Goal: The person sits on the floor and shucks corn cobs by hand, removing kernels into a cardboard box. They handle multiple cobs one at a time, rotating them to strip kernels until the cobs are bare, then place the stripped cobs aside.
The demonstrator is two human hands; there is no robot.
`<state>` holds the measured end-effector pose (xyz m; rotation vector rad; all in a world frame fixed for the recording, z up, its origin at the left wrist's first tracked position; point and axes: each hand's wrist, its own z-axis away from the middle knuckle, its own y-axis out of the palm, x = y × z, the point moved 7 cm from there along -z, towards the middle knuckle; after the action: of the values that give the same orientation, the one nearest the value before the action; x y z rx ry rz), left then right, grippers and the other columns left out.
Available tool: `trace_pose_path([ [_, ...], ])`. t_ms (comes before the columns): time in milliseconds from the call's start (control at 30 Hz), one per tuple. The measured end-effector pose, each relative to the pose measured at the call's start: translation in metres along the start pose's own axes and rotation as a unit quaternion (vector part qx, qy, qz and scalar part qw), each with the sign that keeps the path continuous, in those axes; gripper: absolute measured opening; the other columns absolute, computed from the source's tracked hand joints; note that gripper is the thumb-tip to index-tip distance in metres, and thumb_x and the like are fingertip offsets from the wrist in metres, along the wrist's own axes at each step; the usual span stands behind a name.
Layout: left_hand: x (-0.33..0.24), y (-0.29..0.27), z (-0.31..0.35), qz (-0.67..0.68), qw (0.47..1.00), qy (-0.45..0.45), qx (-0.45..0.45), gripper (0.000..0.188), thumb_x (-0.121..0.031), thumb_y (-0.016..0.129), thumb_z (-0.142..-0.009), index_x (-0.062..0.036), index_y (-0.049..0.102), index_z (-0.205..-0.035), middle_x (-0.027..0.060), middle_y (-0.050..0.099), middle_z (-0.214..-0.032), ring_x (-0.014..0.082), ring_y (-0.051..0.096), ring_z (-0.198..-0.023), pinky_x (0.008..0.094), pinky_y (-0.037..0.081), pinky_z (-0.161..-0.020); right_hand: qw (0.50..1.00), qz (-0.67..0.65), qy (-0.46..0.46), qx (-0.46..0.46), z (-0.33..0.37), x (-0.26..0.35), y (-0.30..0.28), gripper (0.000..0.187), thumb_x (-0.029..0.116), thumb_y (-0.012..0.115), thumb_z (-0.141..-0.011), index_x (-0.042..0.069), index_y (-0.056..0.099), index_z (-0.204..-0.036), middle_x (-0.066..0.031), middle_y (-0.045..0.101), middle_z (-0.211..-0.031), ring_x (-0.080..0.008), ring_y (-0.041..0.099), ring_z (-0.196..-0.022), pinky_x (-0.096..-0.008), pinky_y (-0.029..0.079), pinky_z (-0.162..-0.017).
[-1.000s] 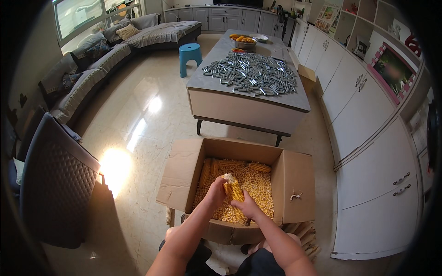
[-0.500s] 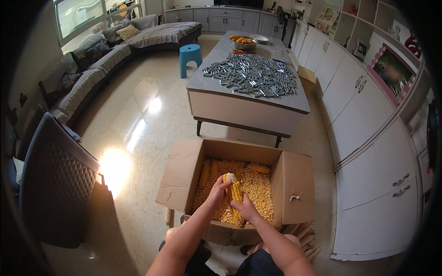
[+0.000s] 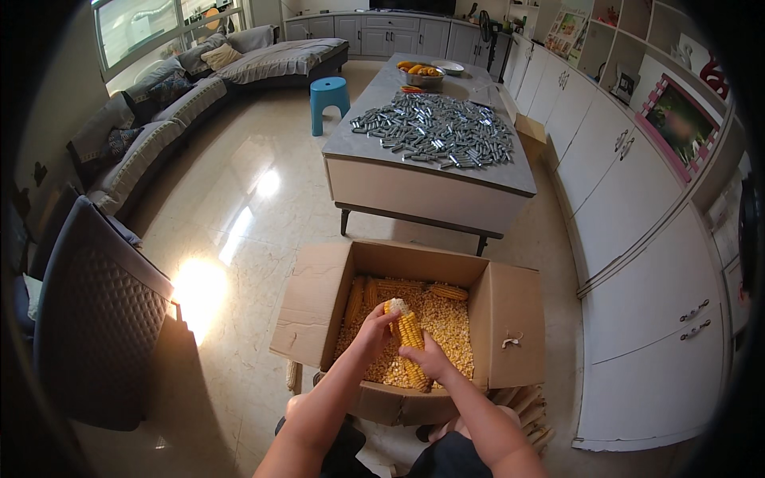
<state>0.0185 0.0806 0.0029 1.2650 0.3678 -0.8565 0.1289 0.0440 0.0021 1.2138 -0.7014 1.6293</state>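
Note:
Over a cardboard box (image 3: 319, 275), my left hand (image 3: 374, 328) is closed around a partly stripped corn cob (image 3: 396, 305), whose bare white end shows above the fingers. My right hand (image 3: 430, 358) grips a long yellow stretch of corn (image 3: 410, 327), its thumb lying on the kernels. The two parts touch; whether they are one cob or two pressed together I cannot tell. Loose yellow kernels (image 3: 450, 334) cover the inside of the box. Whole corn cobs (image 3: 449, 292) lie on the kernels along the far and left walls.
Beyond the box stands a grey table (image 3: 351, 147) with many small metal cylinders (image 3: 446, 131) and a bowl of corn (image 3: 422, 77). Pale stripped cobs (image 3: 522, 406) lie right of the box. A quilted chair (image 3: 103, 311) is at left, a blue stool (image 3: 329, 99) farther off, white cabinets (image 3: 637, 319) at right.
The corn's lower end and my right hand have shifted slightly to the right. Both hands keep their hold; the box and everything around it are unmoved.

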Motion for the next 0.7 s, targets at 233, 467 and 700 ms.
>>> trace_pose_path([
  [233, 0.005, -0.011, -0.003, -0.097, 0.992, 0.031, -0.069, 0.026, -0.020, 0.052, -0.088, -0.0047, 0.046, -0.108, 0.0060, 0.055, -0.098, 0.0147, 0.054, -0.092, 0.0296, 0.045, -0.079, 0.993, 0.110, -0.009, -0.051, -0.008, -0.027, -0.004, 0.051, 0.019, 0.064, -0.077, 0.000, 0.040, -0.118, -0.0053, 0.054, -0.101, -0.0142, 0.053, -0.087, -0.0281, 0.044, -0.078],
  [467, -0.004, 0.004, 0.001, 0.035, 0.999, 0.001, 0.036, 0.030, -0.020, 0.051, -0.087, -0.0058, 0.046, -0.112, 0.0069, 0.055, -0.105, 0.0195, 0.052, -0.100, 0.0347, 0.040, -0.088, 0.991, -0.117, 0.063, 0.014, 0.004, 0.006, 0.007, 0.049, 0.020, 0.063, -0.078, 0.002, 0.041, -0.117, -0.0047, 0.053, -0.097, -0.0122, 0.053, -0.083, -0.0254, 0.045, -0.074],
  [700, 0.006, -0.010, -0.006, -0.015, 1.000, 0.023, -0.006, 0.028, -0.021, 0.049, -0.089, -0.0046, 0.046, -0.111, 0.0079, 0.055, -0.102, 0.0181, 0.054, -0.096, 0.0337, 0.043, -0.086, 0.998, -0.007, -0.050, -0.036, -0.002, -0.004, 0.005, 0.050, 0.020, 0.064, -0.077, 0.001, 0.040, -0.117, -0.0042, 0.053, -0.095, -0.0115, 0.053, -0.081, -0.0246, 0.045, -0.073],
])
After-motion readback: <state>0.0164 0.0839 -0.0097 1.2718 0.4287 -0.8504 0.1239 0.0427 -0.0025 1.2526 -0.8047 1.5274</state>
